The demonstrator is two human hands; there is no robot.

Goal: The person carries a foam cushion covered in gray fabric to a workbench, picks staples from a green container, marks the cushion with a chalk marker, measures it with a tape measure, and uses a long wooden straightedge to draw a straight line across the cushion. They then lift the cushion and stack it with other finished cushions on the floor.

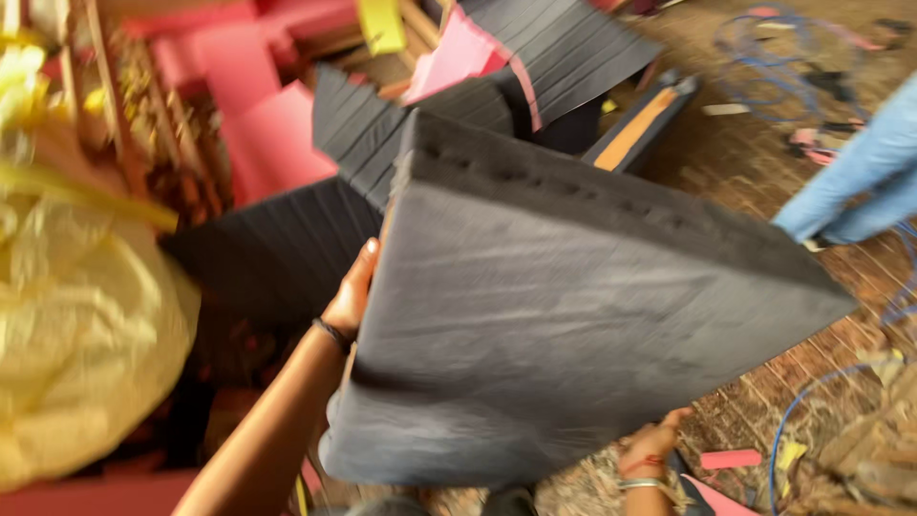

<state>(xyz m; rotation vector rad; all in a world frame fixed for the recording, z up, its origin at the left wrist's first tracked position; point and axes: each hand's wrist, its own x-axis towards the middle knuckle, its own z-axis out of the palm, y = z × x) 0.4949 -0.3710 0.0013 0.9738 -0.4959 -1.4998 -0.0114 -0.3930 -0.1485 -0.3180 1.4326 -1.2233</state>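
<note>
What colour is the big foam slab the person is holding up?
Dark grey, almost charcoal; the foam slab shows best in the head view.

A crumpled yellow plastic sheet (81,325) bulges at the near left. Far left, pink foam blocks (253,105) lie stacked beside dark ribbed foam sheets (358,119), and more ribbed sheets (568,43) fan out at the far middle. A dark panel with an orange face (642,124) leans just right of them. Blue cable (764,57) loops on the brick floor (726,162) at the far right. Another person's blue-trousered leg (860,167) enters from the right. A small pink scrap (731,459) lies near right.
</note>
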